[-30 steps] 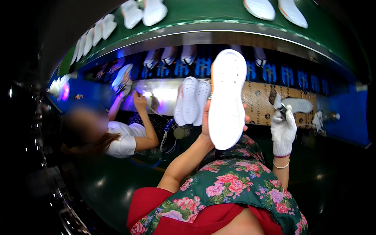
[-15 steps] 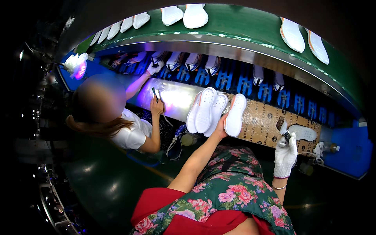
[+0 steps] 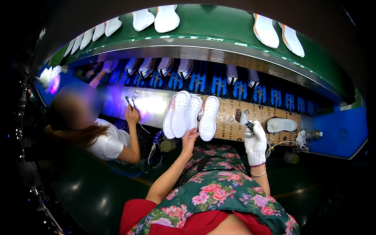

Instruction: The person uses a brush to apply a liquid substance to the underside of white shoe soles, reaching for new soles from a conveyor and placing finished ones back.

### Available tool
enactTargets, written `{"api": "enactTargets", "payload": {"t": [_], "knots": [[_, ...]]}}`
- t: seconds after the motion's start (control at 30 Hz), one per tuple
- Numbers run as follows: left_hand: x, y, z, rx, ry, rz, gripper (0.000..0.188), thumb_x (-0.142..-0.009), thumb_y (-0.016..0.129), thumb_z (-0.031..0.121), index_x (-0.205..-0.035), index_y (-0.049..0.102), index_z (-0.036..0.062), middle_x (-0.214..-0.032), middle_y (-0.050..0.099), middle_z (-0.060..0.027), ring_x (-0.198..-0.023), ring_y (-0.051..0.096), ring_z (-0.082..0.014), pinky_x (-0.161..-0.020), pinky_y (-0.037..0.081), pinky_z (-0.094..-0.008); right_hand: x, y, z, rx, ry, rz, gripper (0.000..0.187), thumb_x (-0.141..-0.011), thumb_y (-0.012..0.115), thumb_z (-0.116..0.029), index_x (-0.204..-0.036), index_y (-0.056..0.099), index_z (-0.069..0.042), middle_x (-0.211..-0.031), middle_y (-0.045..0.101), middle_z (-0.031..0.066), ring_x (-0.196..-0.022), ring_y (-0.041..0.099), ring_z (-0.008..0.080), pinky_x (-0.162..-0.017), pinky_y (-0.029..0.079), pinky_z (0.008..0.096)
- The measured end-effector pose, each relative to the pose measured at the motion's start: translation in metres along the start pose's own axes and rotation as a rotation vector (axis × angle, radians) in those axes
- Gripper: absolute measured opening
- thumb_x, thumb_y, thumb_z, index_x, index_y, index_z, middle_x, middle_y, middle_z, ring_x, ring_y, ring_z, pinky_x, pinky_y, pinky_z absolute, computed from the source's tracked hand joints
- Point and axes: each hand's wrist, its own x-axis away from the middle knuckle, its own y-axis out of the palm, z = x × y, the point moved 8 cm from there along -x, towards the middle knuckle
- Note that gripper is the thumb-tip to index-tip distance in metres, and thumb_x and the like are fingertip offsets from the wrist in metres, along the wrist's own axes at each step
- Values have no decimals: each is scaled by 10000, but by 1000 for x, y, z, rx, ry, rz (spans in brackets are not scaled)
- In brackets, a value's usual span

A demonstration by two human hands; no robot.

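Note:
My bare left hand (image 3: 189, 141) is just below the white shoe soles, its fingers loosely apart near the lower end of a group of overlapping soles (image 3: 181, 117). A single white sole (image 3: 208, 118) with an orange edge lies just right of that group, apart from my fingers. In a white knitted glove, my right hand (image 3: 256, 144) grips the dark handle of a brush (image 3: 245, 119). Its brown bristles point up and left over the cardboard. Right of the brush, another sole (image 3: 282, 125) lies sideways, greyish white with small holes.
Printed cardboard (image 3: 231, 129) covers part of the metal bench (image 3: 152, 98). Behind runs a row of blue holders (image 3: 197, 80) with shoe uppers; above, a green shelf (image 3: 219, 29) carries more soles. At left sits a co-worker (image 3: 113, 139). A bottle (image 3: 313, 134) stands at right.
My left hand has let go of the single sole and moved left toward the overlapping soles. My right hand has drawn the brush away from the sideways sole. The whole view has shifted.

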Motion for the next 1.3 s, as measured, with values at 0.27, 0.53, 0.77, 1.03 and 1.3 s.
{"api": "enactTargets", "payload": {"t": [0.27, 0.53, 0.77, 1.03, 1.3], "knots": [[-7, -18, 356, -49, 1258, 221, 287, -922, 639, 29, -1209, 640, 7, -1091, 653, -99, -964, 635, -161, -854, 528, -302, 3, 15, 5, 40, -27, 21, 242, -909, 657, -45, -1148, 643, -9, -1067, 676, 119, -824, 632, 167, -680, 523, 272], [-84, -19, 454, -517, 1207, 347, 135, -854, 694, 83, -980, 722, 41, -953, 655, -77, -752, 704, -201, -719, 531, -315, 15, 17, 6, 40, -66, 51, 232, -914, 640, -35, -1140, 640, 18, -1015, 671, 119, -839, 632, 191, -693, 513, 273], [-20, -53, 405, 58, 1392, 124, 211, -919, 653, 17, -1102, 547, 10, -1277, 546, -142, -1125, 576, -209, -968, 478, -330, 14, 19, -3, -26, -80, 70, 246, -932, 621, -37, -1167, 617, 37, -1030, 659, 128, -861, 635, 197, -716, 511, 279], [31, -102, 383, 417, 1104, 228, 356, -968, 422, 175, -1290, 469, 30, -1215, 611, -196, -1130, 614, -307, -993, 507, -410, 13, 67, -33, -186, -127, -201, 258, -921, 619, -28, -1167, 614, 46, -1107, 657, 150, -900, 629, 198, -764, 521, 287], [-1, 50, 253, 248, 321, -523, 366, -891, 550, 282, -1109, 623, -2, -935, 658, -95, -847, 655, -165, -760, 538, -280, 50, 138, -34, 243, -228, -372, 203, -829, 645, 68, -1030, 666, 46, -1132, 665, 217, -1009, 673, 291, -864, 580, 376]]}}
